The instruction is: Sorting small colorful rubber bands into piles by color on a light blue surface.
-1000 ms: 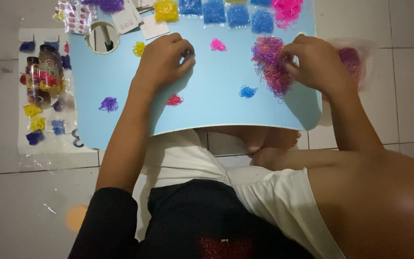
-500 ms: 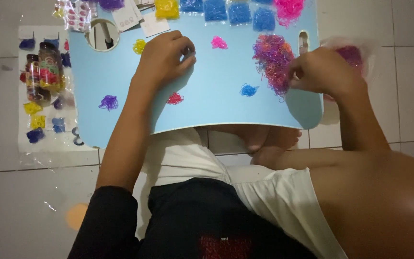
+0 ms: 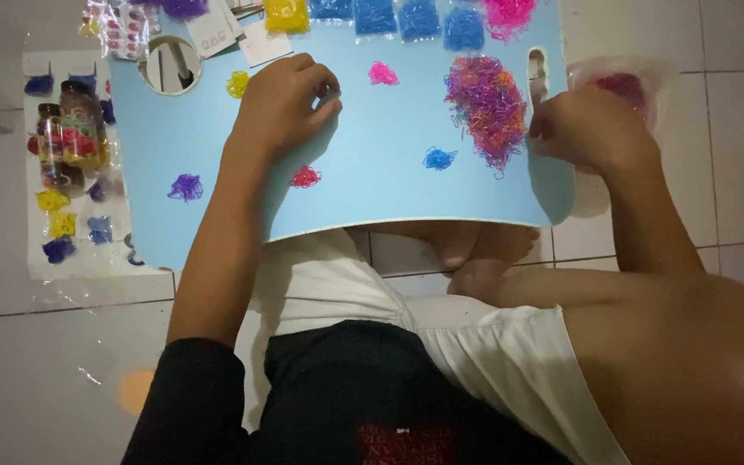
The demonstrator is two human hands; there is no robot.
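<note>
Rubber bands, tiny and thin, lie in a big tangled heap (image 3: 486, 108) of pink, purple and orange on the right part of a light blue lap table (image 3: 372, 181), just beside the right hand (image 3: 592, 129). This hand rests at the right edge of the table with its fingers curled narrow toward the heap; I cannot tell whether it pinches a band. The left hand (image 3: 282, 103) lies on the smooth table top near the middle, fingers bent and pressed to the thumb, but what it holds is too small to see. Five small sorted clusters sit apart on the table: one yellow (image 3: 237, 83), one pink (image 3: 381, 74), one blue (image 3: 438, 158), one red (image 3: 305, 177) and one purple (image 3: 186, 187). Along the far edge are clear little bags of bands, yellow (image 3: 287, 13), blue (image 3: 462, 27) and pink (image 3: 508, 13). A round hole (image 3: 168, 65) is cut in the table's left corner. On the tiled floor at the left stand two jars (image 3: 71, 138) filled with mixed coloured bands, on a clear plastic sheet (image 3: 71, 258) with more small packets. A clear bag with dark pink bands (image 3: 622, 84) lies beyond the right hand.
</note>
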